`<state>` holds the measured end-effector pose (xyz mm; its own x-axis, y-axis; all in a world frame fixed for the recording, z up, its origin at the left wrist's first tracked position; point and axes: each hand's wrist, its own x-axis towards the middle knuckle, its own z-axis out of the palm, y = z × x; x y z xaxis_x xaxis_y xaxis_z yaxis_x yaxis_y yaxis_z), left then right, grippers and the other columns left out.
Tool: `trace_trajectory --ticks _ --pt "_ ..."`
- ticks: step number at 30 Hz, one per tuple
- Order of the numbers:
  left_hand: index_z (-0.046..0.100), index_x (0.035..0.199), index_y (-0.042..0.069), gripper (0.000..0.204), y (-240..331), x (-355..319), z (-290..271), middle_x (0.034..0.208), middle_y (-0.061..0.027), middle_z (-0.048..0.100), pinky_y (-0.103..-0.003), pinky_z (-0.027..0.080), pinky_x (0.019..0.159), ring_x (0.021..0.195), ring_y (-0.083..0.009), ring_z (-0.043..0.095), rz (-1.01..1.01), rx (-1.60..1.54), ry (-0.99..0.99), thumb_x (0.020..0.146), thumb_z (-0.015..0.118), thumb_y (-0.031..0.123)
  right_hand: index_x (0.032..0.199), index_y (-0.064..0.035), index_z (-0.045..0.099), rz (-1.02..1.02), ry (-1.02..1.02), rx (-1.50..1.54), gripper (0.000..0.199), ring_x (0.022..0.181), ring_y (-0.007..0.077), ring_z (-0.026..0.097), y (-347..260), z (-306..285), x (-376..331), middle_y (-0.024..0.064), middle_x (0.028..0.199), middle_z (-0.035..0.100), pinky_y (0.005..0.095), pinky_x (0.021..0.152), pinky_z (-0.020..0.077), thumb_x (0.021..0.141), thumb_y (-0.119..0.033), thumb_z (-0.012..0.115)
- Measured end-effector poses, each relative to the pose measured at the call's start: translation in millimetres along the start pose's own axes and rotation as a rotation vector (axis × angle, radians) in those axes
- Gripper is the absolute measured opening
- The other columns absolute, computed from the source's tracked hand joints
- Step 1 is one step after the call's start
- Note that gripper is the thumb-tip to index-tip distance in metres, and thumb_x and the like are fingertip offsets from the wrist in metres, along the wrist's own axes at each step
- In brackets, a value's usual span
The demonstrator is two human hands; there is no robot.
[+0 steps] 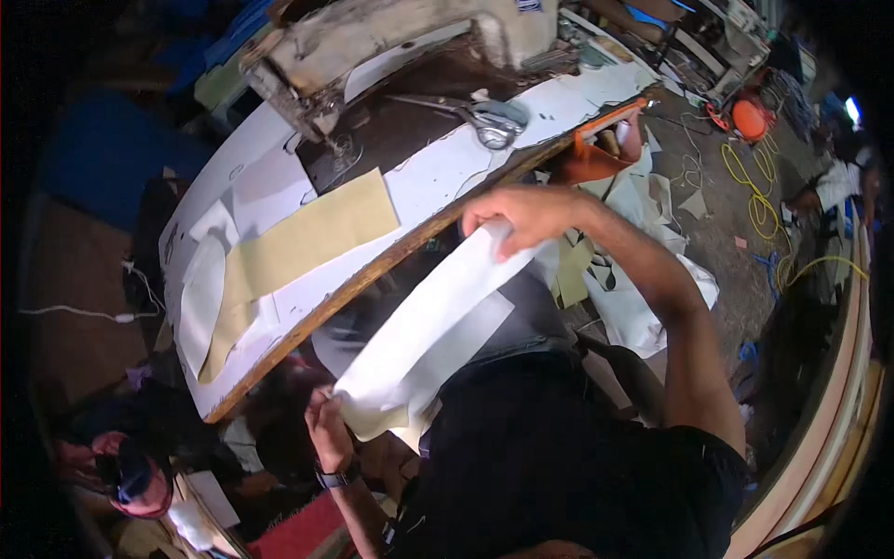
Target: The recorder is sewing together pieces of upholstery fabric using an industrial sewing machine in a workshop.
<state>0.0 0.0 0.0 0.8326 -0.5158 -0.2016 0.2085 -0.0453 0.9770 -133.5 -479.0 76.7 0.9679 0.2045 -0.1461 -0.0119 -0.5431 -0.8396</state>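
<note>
A: Nearest the lens, lower centre: dark shirt [559, 447] of the wearer. Above it, a white strip [433, 321] of fabric is stretched between both hands, over the lap, just below the table edge.

B: Which hand holds which end?

A: Right hand [521, 216], centre frame, is closed on the upper end, fingers folded over the cloth. Left hand [326, 424], lower left of centre, pinches the lower end; it wears a dark wristband [337, 478]. Both grips are clamped on the strip.

B: Long axis?

A: Diagonal, from lower left to upper right. From the left hand the strip runs up and rightward; from the right hand, down and leftward. The left hand lies nearer the body, the right nearer the table [438, 177].

B: Appearance of the strip?

A: Long, flat, pale, roughly even in width, held fairly taut. At its lower end a cream-coloured layer shows beneath; whether that is a second piece I cannot tell.

B: On the table?

A: White-topped board with a wooden edge, tilted across the upper half of the frame. A tan strip [298, 242] lies on it at left centre, scissors [489, 121] at upper centre, a sewing machine [372, 47] along the top. White scraps [643, 307] lie on the floor at right.
</note>
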Motion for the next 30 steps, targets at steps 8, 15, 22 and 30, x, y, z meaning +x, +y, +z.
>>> trace_trajectory --ticks 8,15,22,30 --pt "0.033 0.156 -0.003 0.098 55.7 44.8 133.6 0.155 -0.0229 0.044 -0.041 0.031 0.121 0.146 -0.0316 0.04 0.33 0.601 -0.49 0.079 0.088 0.025 0.102 0.0009 0.064 -0.092 -0.135 -0.135 0.024 0.073 0.0146 0.062 -82.1 10.8 33.8 0.0037 0.078 0.066 0.0348 0.066 0.0491 0.081 -0.001 0.074" --pt "0.067 0.105 -0.003 0.012 94.1 84.6 185.8 0.09 -0.0023 0.07 -0.023 0.049 0.068 0.078 -0.0066 0.061 0.209 0.184 -0.24 0.098 0.067 0.006 0.112 -0.0017 0.063 -0.526 0.825 0.508 0.02 0.101 0.0161 0.066 -64.7 20.2 45.3 0.0093 0.111 0.067 0.0314 0.089 0.0536 0.095 -0.009 0.068" --pt "0.055 0.121 -0.002 0.026 96.7 95.7 177.6 0.113 -0.0074 0.066 -0.025 0.051 0.083 0.097 -0.0115 0.062 0.241 -0.013 -0.251 0.097 0.064 0.002 0.135 0.0 0.057 -0.136 0.3 0.929 0.051 0.114 0.0163 0.062 6.4 174.5 36.5 0.0088 0.122 0.067 0.0354 0.1 0.0499 0.099 -0.034 0.068" --pt "0.069 0.095 -0.003 0.021 131.0 195.4 152.1 0.074 -0.0047 0.068 -0.029 0.049 0.061 0.065 -0.0085 0.057 0.46 0.768 -0.208 0.092 0.075 0.017 0.111 -0.0018 0.073 0.181 0.426 1.139 0.035 0.077 0.0052 0.053 -51.8 193.9 48.1 -0.003 0.088 0.067 0.025 0.072 0.0444 0.106 -0.034 0.06"
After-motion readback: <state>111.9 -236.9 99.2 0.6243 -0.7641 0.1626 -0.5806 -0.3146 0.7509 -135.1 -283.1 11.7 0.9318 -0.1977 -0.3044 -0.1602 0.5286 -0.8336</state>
